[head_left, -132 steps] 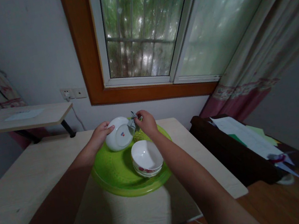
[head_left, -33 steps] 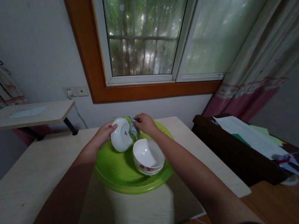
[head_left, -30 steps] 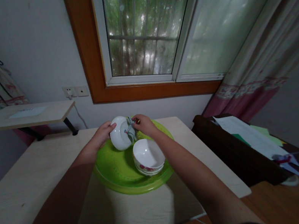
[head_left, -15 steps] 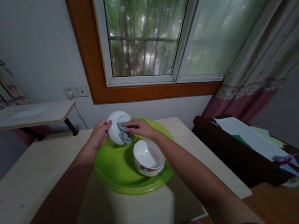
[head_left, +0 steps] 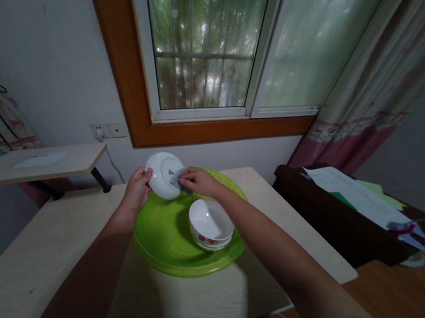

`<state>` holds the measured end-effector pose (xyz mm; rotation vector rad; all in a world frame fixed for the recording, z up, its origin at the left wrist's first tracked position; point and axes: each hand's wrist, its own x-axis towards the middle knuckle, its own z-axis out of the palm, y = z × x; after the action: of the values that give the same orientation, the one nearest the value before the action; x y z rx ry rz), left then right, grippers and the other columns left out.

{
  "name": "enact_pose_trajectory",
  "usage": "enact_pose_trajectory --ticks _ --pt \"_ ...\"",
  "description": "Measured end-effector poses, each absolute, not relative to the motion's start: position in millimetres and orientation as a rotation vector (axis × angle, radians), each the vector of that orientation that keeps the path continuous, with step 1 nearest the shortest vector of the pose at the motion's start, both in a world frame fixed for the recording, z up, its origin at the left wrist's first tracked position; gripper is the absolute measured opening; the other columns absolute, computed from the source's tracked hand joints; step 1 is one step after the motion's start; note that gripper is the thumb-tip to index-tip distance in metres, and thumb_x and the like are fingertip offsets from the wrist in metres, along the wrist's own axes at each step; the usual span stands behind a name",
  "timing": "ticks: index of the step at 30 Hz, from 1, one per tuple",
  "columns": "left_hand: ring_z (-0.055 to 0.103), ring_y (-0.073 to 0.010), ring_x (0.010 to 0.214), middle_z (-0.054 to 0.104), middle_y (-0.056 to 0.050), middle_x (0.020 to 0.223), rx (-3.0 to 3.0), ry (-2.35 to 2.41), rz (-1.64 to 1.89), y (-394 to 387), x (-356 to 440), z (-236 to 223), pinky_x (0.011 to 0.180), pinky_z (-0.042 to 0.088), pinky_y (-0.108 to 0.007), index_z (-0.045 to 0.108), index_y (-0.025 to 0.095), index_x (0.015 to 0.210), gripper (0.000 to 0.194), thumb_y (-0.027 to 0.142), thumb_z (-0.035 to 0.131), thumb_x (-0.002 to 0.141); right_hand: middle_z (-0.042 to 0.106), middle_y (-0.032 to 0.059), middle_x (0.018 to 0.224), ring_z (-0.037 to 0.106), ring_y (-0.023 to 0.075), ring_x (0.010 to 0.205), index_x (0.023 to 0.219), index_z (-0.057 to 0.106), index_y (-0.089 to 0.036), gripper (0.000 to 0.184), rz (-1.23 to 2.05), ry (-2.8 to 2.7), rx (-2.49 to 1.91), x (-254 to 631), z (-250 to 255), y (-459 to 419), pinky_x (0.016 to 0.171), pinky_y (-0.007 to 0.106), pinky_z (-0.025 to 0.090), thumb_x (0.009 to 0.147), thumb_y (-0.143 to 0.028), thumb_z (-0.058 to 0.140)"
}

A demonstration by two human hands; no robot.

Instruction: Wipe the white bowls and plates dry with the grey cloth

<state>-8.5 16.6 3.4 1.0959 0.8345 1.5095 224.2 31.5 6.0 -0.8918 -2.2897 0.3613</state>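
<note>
A white dish, its underside with a foot ring and a small mark facing me, is tilted above the green basin. My left hand is closed on the dish's left rim, thumb on the underside. In my right hand a grey patterned cloth is pinched and touches the dish's right side. Below, inside the basin, stands a stack of white bowls with red flowers on the outside; my right forearm passes close by its right edge.
The basin rests on a pale wooden table. At the left is a raised shelf with a paper on it. A dark brown cabinet bearing papers stands at the right. A barred window is in the wall behind.
The dish has moved slightly up and left with my left hand. The cloth has slid from the middle of its underside to the right edge, uncovering the small mark.
</note>
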Motion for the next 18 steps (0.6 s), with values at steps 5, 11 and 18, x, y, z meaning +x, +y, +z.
enact_pose_trajectory --ticks 5,11,18 --pt "0.05 -0.0097 0.056 0.056 0.003 0.067 1.105 0.83 1.481 18.5 -8.3 0.6 0.054 0.042 -0.023 0.054 0.018 0.08 0.038 0.045 0.079 0.069 0.072 0.0055 0.107 0.065 0.0165 0.102 0.098 0.079 -0.02 0.019 0.669 -2.283 -0.687 219.4 14.8 20.1 0.094 0.031 0.049 0.092 -0.023 0.061" --pt "0.05 -0.0093 0.058 0.056 0.003 0.07 1.099 0.821 1.502 21.2 -9.3 -2.3 0.053 0.041 -0.022 0.054 0.017 0.079 0.04 0.046 0.08 0.067 0.075 0.0066 0.09 0.068 0.0175 0.089 0.083 0.079 -0.016 0.025 0.581 -2.253 -0.785 223.0 8.1 30.7 0.086 0.03 0.051 0.092 -0.024 0.058" --pt "0.049 -0.0092 0.058 0.055 0.003 0.069 1.113 0.821 1.466 19.4 -8.3 -1.3 0.052 0.039 -0.021 0.054 0.018 0.078 0.038 0.045 0.079 0.069 0.076 0.0061 0.099 0.069 0.0183 0.095 0.091 0.08 -0.02 0.024 0.442 -2.273 -0.74 225.7 9.7 28.3 0.091 0.031 0.05 0.093 -0.027 0.057"
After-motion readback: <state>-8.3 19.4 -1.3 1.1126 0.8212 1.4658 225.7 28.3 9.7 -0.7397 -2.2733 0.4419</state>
